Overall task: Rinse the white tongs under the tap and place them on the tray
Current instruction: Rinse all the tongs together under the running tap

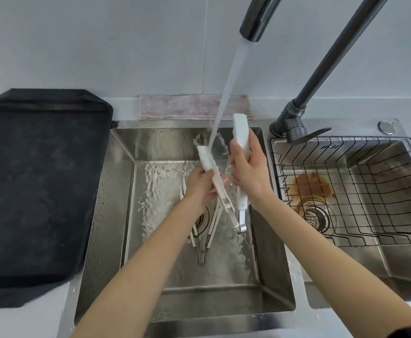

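Tongs: white tongs (226, 167) spread under the tap (253, 20), long axis near-far.
Hands: left hand (200, 186) and right hand (247, 164) each gripped one arm.
Tray: tray (40, 191) lay left, nearer the left hand.

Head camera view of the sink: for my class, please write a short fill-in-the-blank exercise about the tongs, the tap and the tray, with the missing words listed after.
1. Each hand holds one arm of the white plastic tongs; the water stream falls on the arm in the ____ hand.
2. The black rectangular tray lies to the ____ of the steel sink basin.
3. The dark metal tap is turned ____.
4. The black wire basket sits in the ____ basin.

Missing words: left; left; on; right
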A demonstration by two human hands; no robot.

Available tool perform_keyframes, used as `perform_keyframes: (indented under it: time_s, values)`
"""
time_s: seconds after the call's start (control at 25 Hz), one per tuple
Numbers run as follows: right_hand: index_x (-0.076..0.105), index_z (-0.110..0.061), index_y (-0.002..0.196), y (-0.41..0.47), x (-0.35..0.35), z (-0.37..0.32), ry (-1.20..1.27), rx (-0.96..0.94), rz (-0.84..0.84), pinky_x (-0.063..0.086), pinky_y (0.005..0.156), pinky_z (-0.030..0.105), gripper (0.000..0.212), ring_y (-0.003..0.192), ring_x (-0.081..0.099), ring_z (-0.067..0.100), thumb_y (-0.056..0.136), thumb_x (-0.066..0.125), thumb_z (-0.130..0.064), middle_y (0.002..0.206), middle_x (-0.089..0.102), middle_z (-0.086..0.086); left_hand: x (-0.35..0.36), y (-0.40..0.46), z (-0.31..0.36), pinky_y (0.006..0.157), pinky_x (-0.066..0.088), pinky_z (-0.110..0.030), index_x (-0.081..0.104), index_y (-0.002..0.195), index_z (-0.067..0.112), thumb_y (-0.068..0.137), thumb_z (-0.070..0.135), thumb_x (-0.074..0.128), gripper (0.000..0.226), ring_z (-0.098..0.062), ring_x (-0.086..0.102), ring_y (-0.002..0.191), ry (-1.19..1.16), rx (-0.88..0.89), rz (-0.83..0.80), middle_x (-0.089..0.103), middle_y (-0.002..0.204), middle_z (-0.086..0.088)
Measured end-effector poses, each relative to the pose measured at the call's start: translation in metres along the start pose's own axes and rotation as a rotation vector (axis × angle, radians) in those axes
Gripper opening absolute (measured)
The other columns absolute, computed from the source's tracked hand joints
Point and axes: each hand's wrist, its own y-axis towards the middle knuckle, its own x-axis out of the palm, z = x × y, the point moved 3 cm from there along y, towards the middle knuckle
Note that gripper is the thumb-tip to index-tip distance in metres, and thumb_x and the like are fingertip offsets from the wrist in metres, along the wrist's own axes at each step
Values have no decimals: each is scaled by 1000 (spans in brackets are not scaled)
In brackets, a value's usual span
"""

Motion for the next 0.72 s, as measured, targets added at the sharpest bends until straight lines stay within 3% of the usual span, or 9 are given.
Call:
perform_keyframes:
  time_s: [0.12, 0.24, 0.36, 0.56, 0.64, 0.72]
  values:
    - [43, -26, 130, -3, -6, 0, 27, 5, 6, 36, 41, 7, 37, 50, 47, -8, 95, 47, -33, 73, 48, -18, 4, 4, 8, 59, 55, -30, 48, 117, 7, 98, 17, 38, 25, -22, 62, 75, -97, -10, 16, 60, 100, -13]
    - [46, -28, 126, -6, -9, 6, 73, 42, 18, 33, 39, 7, 31, 44, 43, -8, 96, 45, -35, 67, 45, -16, 7, 11, 16, 64, 54, -30, 52, 94, 10, 97, 26, 42, 20, -17, 59, 66, -357, -98, -5, 56, 79, -6]
    - [45, -20, 130, -3, -9, 21, 173, 220, 82, 25, 34, 10, 40, 39, 31, -4, 96, 40, -40, 55, 38, -14, 10, 10, 17, 47, 50, -20, 54, 83, 15, 91, 43, 47, 29, -7, 51, 43, -395, -150, -98, 49, 63, 2]
    - [48, -33, 118, 0, -9, 39, 271, 488, 100, 20, 32, 16, 32, 34, 20, 4, 97, 31, -48, 39, 23, -10, 10, 5, 19, 30, 29, -14, 51, 74, 18, 85, 56, 45, 40, -4, 32, 29, -397, -96, -114, 37, 40, 8]
    - [52, -26, 98, 0, -8, 49, 361, 624, 106, 19, 28, 15, 36, 28, 20, 4, 96, 28, -52, 37, 22, -11, 13, 2, 26, 32, 33, -14, 49, 69, 15, 89, 51, 44, 42, -6, 37, 31, -500, -107, -178, 43, 39, 5]
    - [47, -20, 75, -3, -5, 59, 490, 775, 93, 17, 26, 13, 46, 24, 20, 4, 93, 28, -58, 35, 23, -10, 17, -2, 36, 40, 45, -17, 53, 77, 9, 94, 38, 42, 36, -8, 47, 41, -543, -82, -269, 51, 54, -1]
